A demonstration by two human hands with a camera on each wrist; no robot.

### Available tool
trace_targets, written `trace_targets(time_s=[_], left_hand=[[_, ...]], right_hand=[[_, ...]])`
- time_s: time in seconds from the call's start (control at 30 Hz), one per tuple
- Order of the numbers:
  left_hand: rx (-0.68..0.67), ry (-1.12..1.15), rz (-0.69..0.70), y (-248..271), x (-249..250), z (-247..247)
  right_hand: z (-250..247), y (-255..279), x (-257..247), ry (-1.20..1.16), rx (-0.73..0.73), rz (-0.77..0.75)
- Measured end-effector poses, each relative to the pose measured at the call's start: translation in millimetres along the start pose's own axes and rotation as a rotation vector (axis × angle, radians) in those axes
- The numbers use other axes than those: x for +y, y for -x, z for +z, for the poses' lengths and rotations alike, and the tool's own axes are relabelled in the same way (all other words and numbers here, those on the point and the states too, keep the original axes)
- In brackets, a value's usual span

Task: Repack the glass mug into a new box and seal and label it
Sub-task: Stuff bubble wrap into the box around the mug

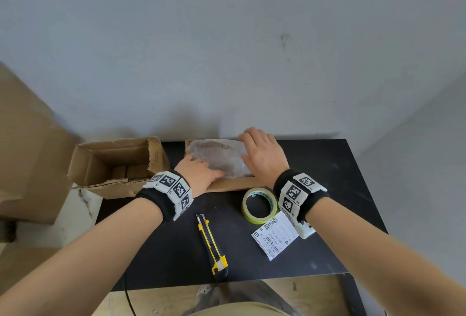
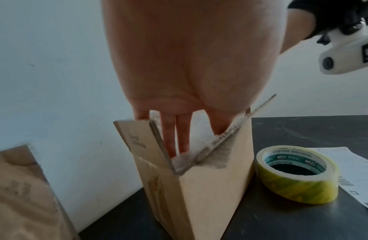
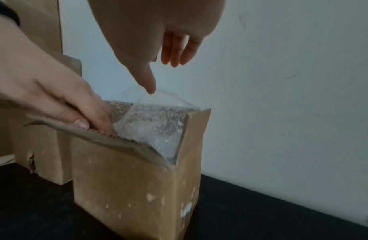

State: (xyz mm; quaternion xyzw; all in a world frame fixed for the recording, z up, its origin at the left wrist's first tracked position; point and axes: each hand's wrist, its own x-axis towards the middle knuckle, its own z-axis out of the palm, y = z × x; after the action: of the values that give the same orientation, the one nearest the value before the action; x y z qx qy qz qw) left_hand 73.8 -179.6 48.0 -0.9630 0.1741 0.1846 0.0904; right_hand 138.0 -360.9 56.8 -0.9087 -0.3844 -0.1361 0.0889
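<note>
An old box (image 1: 111,164) stands open at the left. Beside it, the new box (image 1: 232,184) holds bubble wrap (image 1: 216,156); the mug inside cannot be made out. The left hand (image 1: 201,174), its grip flat with straight fingers, presses the wrap; the right hand (image 1: 262,156), its grip loosely spread, hovers over it. A knife (image 1: 211,242), tape roll (image 1: 259,204) and label (image 1: 274,237) lie nearer on the tabletop (image 1: 327,252).

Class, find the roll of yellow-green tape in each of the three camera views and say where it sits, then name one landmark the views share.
Head view: the tape roll lies flat on the black table, lower centre-right, just in front of the new box.
Left wrist view: the roll sits at right, beside the box.
Right wrist view: not in it.
Shared landmark: the bubble wrap inside the box.
</note>
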Motion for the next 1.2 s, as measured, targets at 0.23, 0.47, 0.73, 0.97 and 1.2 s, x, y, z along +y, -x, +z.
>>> trace_targets(time_s=[0.23, 0.47, 0.73, 0.97, 1.2], left_hand=[[0.188, -0.073, -0.041, -1, 10, -6], [0.507, -0.053, -0.204, -3, 3, -4], [0.422, -0.196, 0.017, 3, -1, -10], [0.495, -0.21, 0.064, -4, -2, -18], [0.215, -0.164, 0.123, -2, -8, -14]], right_hand=[[1, -8, 0, -0.09, -0.301, 0.063], [1, 10, 9, -0.03, -0.502, -0.044], [3, 18, 8, 0.025, -0.614, -0.102], [9, 19, 11, 0.013, -0.656, -0.095], [17, 18, 19, 0.0, -0.795, -0.028]])
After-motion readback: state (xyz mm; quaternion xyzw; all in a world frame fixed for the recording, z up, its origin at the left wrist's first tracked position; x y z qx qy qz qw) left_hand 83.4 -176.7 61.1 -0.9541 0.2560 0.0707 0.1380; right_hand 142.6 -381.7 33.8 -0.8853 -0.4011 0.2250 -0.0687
